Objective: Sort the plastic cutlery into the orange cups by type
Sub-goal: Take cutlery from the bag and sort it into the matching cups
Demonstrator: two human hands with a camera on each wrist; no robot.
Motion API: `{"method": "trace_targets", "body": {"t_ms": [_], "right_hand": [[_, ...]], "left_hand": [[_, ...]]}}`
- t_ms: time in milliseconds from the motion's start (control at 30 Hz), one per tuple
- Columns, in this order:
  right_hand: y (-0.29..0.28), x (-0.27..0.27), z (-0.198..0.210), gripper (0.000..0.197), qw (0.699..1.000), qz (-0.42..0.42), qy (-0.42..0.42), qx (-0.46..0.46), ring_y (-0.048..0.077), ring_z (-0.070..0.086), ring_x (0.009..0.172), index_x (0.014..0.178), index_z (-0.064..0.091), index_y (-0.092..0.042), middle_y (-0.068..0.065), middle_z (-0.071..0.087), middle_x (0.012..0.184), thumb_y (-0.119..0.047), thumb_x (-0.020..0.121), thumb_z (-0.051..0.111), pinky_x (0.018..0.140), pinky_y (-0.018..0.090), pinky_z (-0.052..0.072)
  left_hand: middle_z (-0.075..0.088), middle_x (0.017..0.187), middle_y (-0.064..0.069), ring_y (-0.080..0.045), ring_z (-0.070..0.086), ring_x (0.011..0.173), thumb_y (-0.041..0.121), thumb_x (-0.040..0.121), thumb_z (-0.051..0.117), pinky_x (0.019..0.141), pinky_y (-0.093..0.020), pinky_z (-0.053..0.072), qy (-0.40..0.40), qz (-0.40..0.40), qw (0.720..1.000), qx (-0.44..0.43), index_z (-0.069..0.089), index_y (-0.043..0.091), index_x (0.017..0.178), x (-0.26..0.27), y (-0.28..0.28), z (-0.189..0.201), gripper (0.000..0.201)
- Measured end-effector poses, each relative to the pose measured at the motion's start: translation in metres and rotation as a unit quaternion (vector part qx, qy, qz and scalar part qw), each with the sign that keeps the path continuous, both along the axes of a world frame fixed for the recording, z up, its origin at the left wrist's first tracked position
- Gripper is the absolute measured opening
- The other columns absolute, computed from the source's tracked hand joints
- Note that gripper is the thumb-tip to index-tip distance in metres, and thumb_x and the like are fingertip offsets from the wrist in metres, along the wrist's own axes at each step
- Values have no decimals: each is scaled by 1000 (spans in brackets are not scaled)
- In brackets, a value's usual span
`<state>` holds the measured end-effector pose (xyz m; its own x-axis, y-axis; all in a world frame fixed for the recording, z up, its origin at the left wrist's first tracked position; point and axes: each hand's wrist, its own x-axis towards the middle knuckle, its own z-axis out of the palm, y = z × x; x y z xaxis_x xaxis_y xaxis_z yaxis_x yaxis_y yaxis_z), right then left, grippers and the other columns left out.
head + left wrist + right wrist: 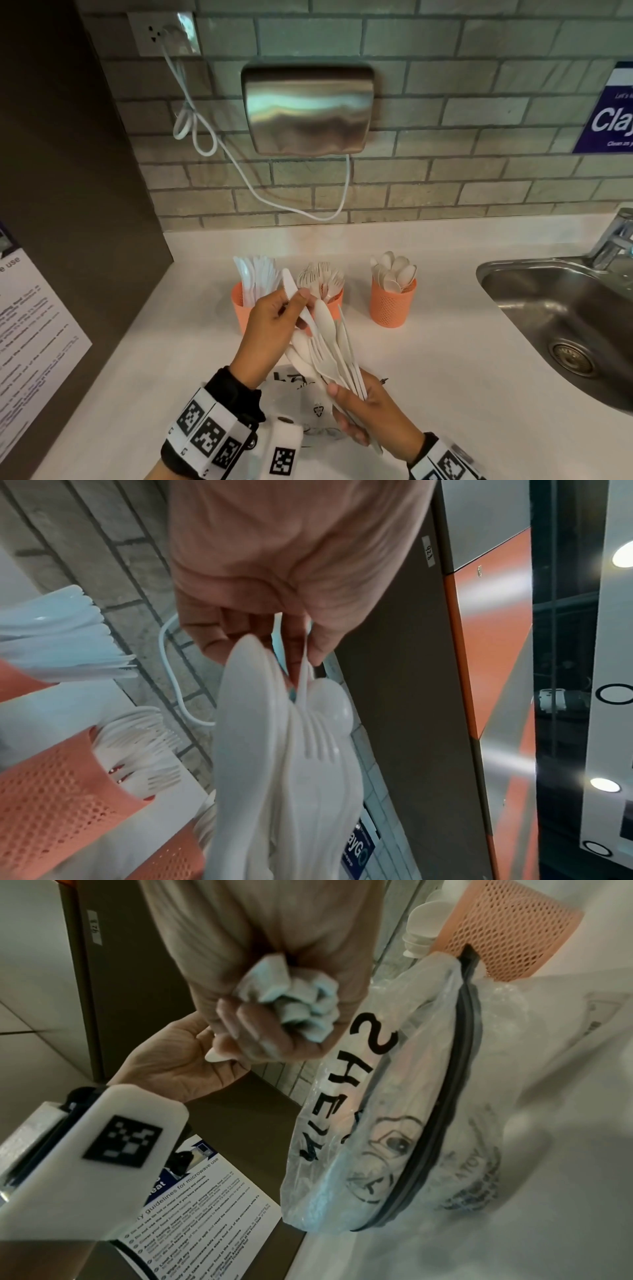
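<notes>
White plastic cutlery (334, 356) is fanning out of the right hand (373, 416), clenched round the handles above the white bench (462, 394); the left hand (274, 329) is pinching one white plastic knife (291, 291). Three perforated orange cups (392, 306) are standing toward the back edge.

Left wrist: fingers (219, 642) pinching utensils.

Right wrist: handle ends (291, 1001) bunching in the fist, a clear zip bag (394, 1096) lying on the bench.

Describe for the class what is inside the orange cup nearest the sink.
The orange cup holds white plastic spoons, bowls upward above the rim. Their handles are hidden behind the perforated wall, so their number cannot be told.
</notes>
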<state>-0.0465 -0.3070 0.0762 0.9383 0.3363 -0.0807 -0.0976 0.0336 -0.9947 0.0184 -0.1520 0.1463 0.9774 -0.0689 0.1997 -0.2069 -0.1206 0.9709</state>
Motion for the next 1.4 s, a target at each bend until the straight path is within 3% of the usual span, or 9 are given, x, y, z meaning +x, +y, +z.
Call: {"method": "trace_targets", "body": {"t_ms": [167, 267, 367, 567, 900, 1100, 1267, 1333, 1400], "right_hand": [[0, -4, 2, 18, 999, -2, -35, -27, 2, 44, 35, 107, 55, -23, -8, 50, 50, -28, 89, 55, 33, 14, 32], [-1, -6, 1, 20, 998, -14, -41, -40, 2, 45, 37, 110, 54, -24, -9, 50, 50, -26, 90, 54, 33, 14, 32], [-1, -7, 0, 26, 998, -29, -48, -36, 2, 43, 36, 111, 54, -19, -9, 50, 48, -27, 86, 54, 35, 12, 32], [1, -6, 3, 21, 996, -48, -78, -23, 2, 42, 33, 103, 56, -14, -10, 50, 44, -21, 83, 55, 37, 9, 33], [3, -8, -5, 15, 994, -85, -62, -24, 3, 39, 36, 99, 59, -17, -10, 49, 45, -12, 84, 60, 38, 13, 35], [-1, -9, 3, 15, 993, -84, -71, -46, 4, 40, 32, 91, 60, -16, -7, 48, 41, -2, 87, 58, 36, 10, 34], [0, -8, 3, 15, 994, -71, -62, -51, 3, 44, 32, 97, 60, -17, -8, 54, 44, -5, 87, 60, 34, 14, 33], [-1, -9, 1, 15, 994, -65, -63, -58, 3, 43, 32, 98, 60, -15, -9, 54, 45, -5, 87, 59, 34, 14, 33], [-2, -10, 0, 15, 994, -58, -70, -64, 3, 44, 33, 101, 60, -11, -12, 55, 46, -3, 87, 59, 36, 13, 34]], "left_hand": [[67, 60, 1, -10, 64, 58, 21, 100, 32, 55, -16, 49, -61, 74, 981, -166, 58, 10, 82, 1, 10, 30, 33], [46, 45, 7, -7, 45, 39, 28, 101, 30, 41, -16, 39, -89, 116, 961, -234, 55, 19, 83, 4, 24, 43, 32], [32, 43, 11, -1, 25, 36, 25, 98, 41, 35, -13, 23, -68, 105, 982, -140, 60, 20, 78, 3, 28, 43, 28], [70, 67, 7, 3, 58, 59, 10, 83, 64, 61, -9, 44, -62, -15, 997, 48, 71, 14, 73, -13, 8, 15, 13], [74, 78, -2, -16, 68, 77, 15, 79, 70, 76, -23, 51, -17, -68, 994, 87, 74, 11, 73, -22, 6, 5, 8], [72, 83, 0, -4, 62, 73, 17, 81, 68, 71, -12, 47, -20, -13, 998, 57, 74, 16, 81, -10, 11, 5, 6], [72, 85, -12, -28, 66, 84, 31, 86, 63, 82, -40, 50, 65, -73, 986, 138, 74, 11, 75, -8, 8, -4, 25], [71, 84, -17, -29, 63, 76, 26, 87, 61, 75, -36, 47, 72, -61, 986, 139, 73, 6, 74, -8, 5, -4, 27], [68, 67, -6, -11, 56, 63, 18, 87, 61, 67, -21, 41, 55, -28, 993, 96, 70, 8, 63, -8, 2, -3, 28]]}}
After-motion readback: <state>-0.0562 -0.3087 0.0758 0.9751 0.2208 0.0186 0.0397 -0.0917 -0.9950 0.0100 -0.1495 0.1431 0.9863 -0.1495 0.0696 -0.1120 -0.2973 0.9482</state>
